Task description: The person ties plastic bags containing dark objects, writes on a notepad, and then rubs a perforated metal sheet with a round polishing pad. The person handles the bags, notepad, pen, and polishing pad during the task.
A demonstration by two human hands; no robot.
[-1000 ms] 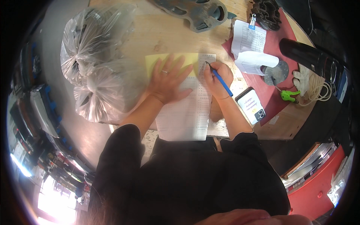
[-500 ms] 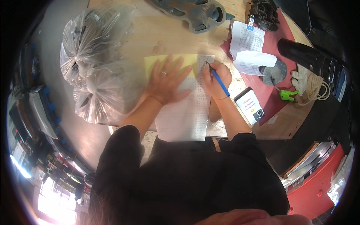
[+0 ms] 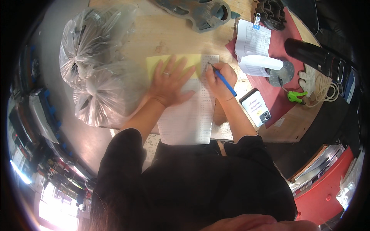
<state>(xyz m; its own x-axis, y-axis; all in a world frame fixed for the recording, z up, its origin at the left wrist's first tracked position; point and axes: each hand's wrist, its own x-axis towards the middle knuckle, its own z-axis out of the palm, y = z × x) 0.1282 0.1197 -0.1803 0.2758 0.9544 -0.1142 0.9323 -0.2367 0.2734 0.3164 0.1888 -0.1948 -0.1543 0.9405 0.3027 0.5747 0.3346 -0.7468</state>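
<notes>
A long white printed sheet [image 3: 185, 123] lies on the wooden table and reaches over its near edge. Across its upper part is a yellow sheet [image 3: 154, 63]. My left hand [image 3: 169, 84] rests flat on these papers with its fingers spread and a ring on one finger. Pinched in my right hand [image 3: 221, 82] is a blue pen [image 3: 225, 82], its tip at the upper right part of the printed sheet. A white phone [image 3: 255, 107] lies face down just right of my right wrist.
Clear plastic bags [image 3: 92, 69] with knotted tops stand on the left. A grey moulded part [image 3: 196, 17] lies at the far edge. To the right are clipped papers [image 3: 254, 42] on a red sheet [image 3: 275, 104], a black bottle [image 3: 312, 54], a green clamp [image 3: 296, 97] and coiled cord [image 3: 327, 92].
The pen tip and my right hand have shifted very slightly left on the sheet. The whole view has also moved a little. My left hand stays spread on the papers.
</notes>
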